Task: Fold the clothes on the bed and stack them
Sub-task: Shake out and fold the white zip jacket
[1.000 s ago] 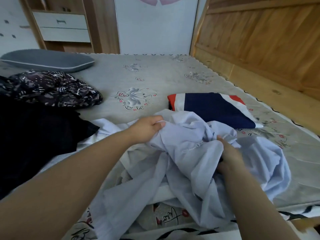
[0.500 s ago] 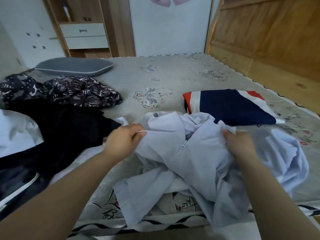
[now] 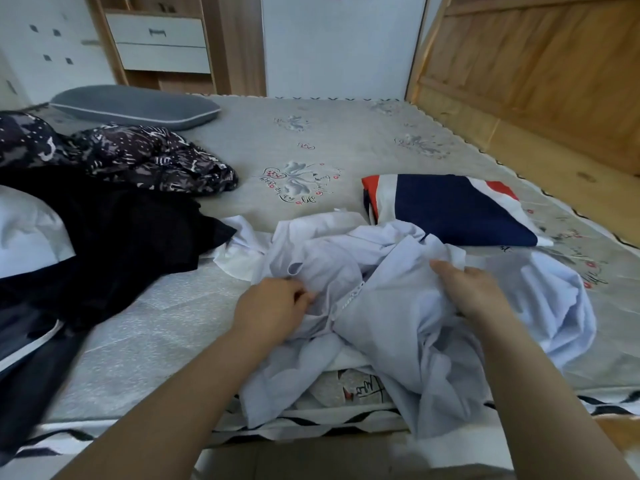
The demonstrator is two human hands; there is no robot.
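Observation:
A crumpled pale blue shirt (image 3: 398,306) lies bunched at the near edge of the bed (image 3: 329,140), partly hanging over the side. My left hand (image 3: 273,306) grips a fold of it on its left side. On the right part of the same shirt, my right hand (image 3: 474,289) holds the cloth with curled fingers. A folded garment in navy, white and red (image 3: 450,209) lies flat just behind the shirt. To the left sit a black garment (image 3: 114,230) and a dark patterned one (image 3: 149,157), both unfolded.
A grey pillow (image 3: 135,105) lies at the far left of the bed. A white pillow (image 3: 27,230) shows at the left edge. A wooden headboard (image 3: 536,74) runs along the right side. Drawers (image 3: 159,43) and a white door stand behind the bed.
Both hands have drawn back toward me and lower on the pale blue shirt, regripping it. The view has shifted, showing more of the left side of the bed.

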